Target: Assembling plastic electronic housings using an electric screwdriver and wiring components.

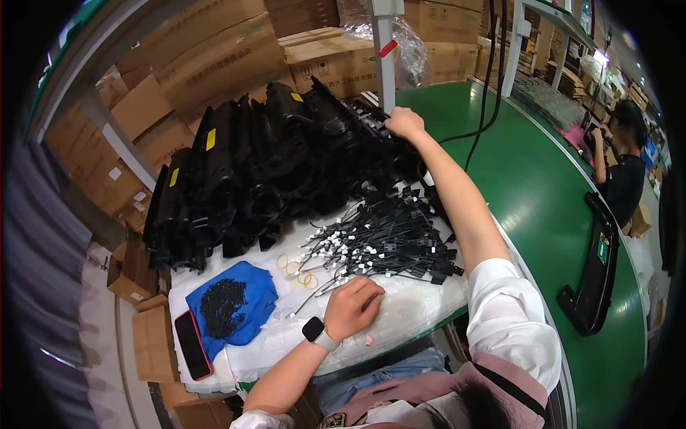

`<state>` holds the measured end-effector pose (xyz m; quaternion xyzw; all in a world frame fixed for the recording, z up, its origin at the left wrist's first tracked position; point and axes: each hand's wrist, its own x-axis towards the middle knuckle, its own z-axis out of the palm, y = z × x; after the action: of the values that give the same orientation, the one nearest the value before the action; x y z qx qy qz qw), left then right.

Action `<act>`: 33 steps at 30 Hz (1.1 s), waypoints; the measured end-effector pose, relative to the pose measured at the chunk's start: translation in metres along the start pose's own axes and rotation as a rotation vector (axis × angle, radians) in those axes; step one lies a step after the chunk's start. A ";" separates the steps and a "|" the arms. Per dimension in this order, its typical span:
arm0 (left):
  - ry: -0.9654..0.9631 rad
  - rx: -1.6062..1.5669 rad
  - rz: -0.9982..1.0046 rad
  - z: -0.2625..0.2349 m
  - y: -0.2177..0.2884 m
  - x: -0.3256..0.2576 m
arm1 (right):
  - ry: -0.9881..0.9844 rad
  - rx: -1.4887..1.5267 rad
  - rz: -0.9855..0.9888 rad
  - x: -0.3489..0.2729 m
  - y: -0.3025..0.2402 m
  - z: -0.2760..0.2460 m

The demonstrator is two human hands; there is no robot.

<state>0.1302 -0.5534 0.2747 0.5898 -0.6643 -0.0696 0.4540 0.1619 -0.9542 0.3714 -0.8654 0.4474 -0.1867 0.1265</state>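
My left hand rests on the white wrapped table top, fingers loosely curled in, nothing visible in them. Right beside it lies a heap of thin black cables with white connectors and small black ends. With the arm stretched far forward, my right hand is closed at the far right end of a row of black plastic parts. Its fingertips are partly hidden against a part there. The long black plastic housings lie side by side, some with yellow labels.
A blue cloth bears small black screws, with a phone beside it. Rubber bands lie near the cables. A green bench holds another black housing. Metal posts and cardboard boxes stand behind. A co-worker sits at far right.
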 end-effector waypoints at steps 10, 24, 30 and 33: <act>-0.016 -0.014 0.033 0.001 0.000 -0.001 | 0.273 0.567 -0.115 0.026 0.016 -0.030; 0.836 -0.441 -0.348 -0.112 0.023 -0.078 | -0.035 0.268 -1.060 -0.320 0.002 -0.089; 0.522 -0.104 -0.510 -0.094 0.032 -0.119 | -0.166 0.236 -1.135 -0.340 0.011 -0.017; 0.393 0.181 -0.454 -0.092 0.038 -0.114 | -0.163 0.144 -1.117 -0.335 0.002 -0.015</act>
<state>0.1534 -0.4044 0.2926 0.7632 -0.4188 0.0057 0.4920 -0.0233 -0.6808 0.3137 -0.9715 -0.1031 -0.1880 0.1015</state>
